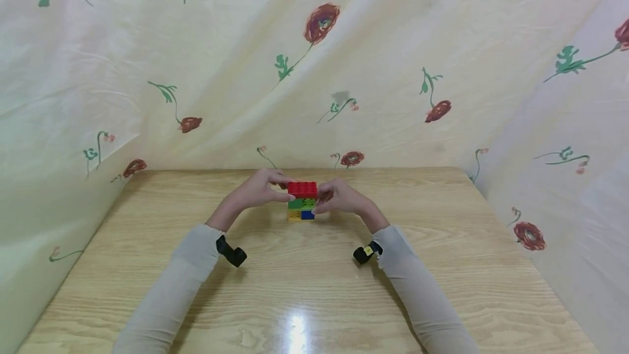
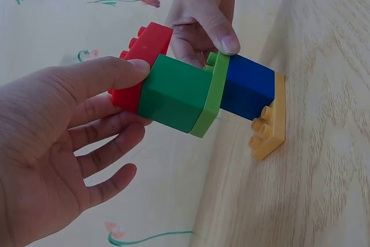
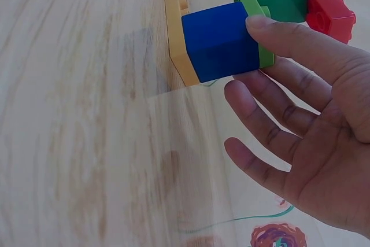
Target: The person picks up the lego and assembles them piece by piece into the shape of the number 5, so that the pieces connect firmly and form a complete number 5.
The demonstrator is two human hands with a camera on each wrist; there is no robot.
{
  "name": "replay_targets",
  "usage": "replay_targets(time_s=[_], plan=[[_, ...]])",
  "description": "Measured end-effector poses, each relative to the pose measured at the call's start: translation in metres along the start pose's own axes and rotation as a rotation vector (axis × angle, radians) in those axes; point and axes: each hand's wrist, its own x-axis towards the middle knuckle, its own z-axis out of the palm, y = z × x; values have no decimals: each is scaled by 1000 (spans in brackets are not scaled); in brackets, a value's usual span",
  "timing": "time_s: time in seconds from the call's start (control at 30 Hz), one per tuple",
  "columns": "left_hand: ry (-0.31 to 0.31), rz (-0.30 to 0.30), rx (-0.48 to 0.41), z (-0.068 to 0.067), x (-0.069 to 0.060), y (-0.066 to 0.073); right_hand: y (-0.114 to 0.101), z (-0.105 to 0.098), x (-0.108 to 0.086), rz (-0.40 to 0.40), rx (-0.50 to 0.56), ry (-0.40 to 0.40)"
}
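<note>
A toy-brick stack stands on the table. From the bottom it has a yellow flat brick (image 2: pixel 280 114), a blue brick (image 3: pixel 222 41), a light green flat brick (image 2: pixel 213 96), a green brick (image 2: pixel 176 93) and a red brick (image 1: pixel 302 189). Blue and green sit on opposite sides, and red overhangs green. My left hand (image 1: pixel 257 189) pinches the red brick near its joint with green, its other fingers spread. My right hand (image 1: pixel 344 198) holds the stack at the blue and light green bricks, thumb on their shared edge. Its index fingertip is hidden behind them.
The wooden table (image 1: pixel 300 266) carries the stack near its far edge. A flowered cloth (image 1: pixel 236 70) hangs behind the table and along both sides. Black wrist cameras, on the left (image 1: pixel 232 252) and right (image 1: pixel 366 252), hang below the sleeves.
</note>
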Motion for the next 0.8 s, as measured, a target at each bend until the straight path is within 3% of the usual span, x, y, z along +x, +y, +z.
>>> replay_targets(time_s=[0.8], plan=[[19, -27, -19, 2, 1, -4, 1, -2, 1, -8, -19, -1]])
